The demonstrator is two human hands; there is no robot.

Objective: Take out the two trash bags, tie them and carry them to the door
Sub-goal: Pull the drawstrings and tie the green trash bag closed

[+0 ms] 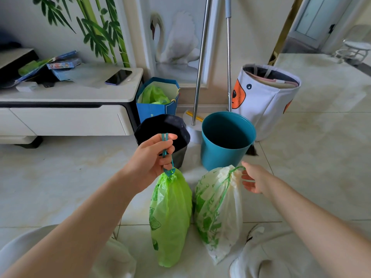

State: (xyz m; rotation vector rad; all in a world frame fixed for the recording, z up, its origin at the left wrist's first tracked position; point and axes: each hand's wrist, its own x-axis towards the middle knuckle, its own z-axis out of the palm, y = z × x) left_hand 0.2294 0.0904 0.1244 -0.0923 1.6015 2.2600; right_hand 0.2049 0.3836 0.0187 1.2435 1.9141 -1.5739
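Bags count two: a green bag [170, 215] on the left, pinched by its blue drawstring [167, 155] in the left hand [152, 157], and a white bag [218, 213] just beside it on the right, its green string [236, 169] hooked by the right hand [254, 180]. Farther back sit two bins, one black bin [162, 127], one blue bin [226, 137], both without liners.

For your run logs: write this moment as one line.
left hand: grips green bag drawstring | right hand: at white bag drawstring | bins: empty
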